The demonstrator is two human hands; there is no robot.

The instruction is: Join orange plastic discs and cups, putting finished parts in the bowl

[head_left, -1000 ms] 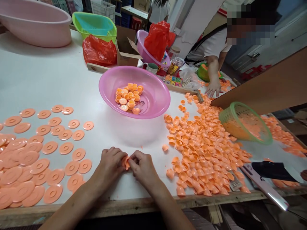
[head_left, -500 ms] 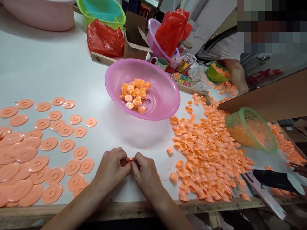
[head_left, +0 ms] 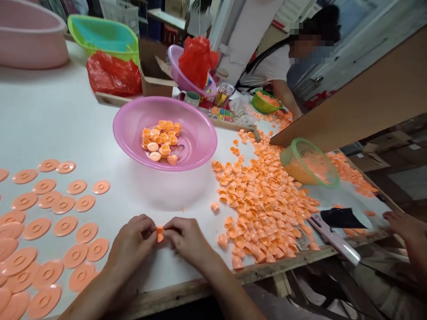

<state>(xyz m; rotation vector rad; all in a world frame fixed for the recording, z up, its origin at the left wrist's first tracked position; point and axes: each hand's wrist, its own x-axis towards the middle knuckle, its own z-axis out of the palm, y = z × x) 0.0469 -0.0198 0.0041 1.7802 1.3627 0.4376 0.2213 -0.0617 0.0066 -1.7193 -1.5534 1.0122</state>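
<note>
Near the front of the white table, my left hand [head_left: 135, 242] and my right hand [head_left: 187, 240] meet fingertip to fingertip. Between them is a small orange plastic cup [head_left: 160, 234], pinched from both sides and partly covered by the fingers. Just beyond my hands stands a pink basin [head_left: 200, 153] with several orange cups [head_left: 164, 138] in it, some seemingly joined to saucers. Flat orange saucers [head_left: 65, 226] lie spread and overlapping to my left. A large heap of loose orange cups [head_left: 263, 209] covers the table to my right.
A green mesh basket [head_left: 308, 162] lies tipped beside the heap, near a brown board [head_left: 353, 95]. A pale long-handled tool [head_left: 336, 240] rests at the table edge. Red bags [head_left: 113, 75] and a cardboard box [head_left: 156, 73] stand behind. A co-worker [head_left: 280, 75] reaches by a green bowl [head_left: 265, 103].
My view has swung right, so everything sits further left. The cup between my fingers now shows more clearly. A second person's hand has come into sight at the far right.
</note>
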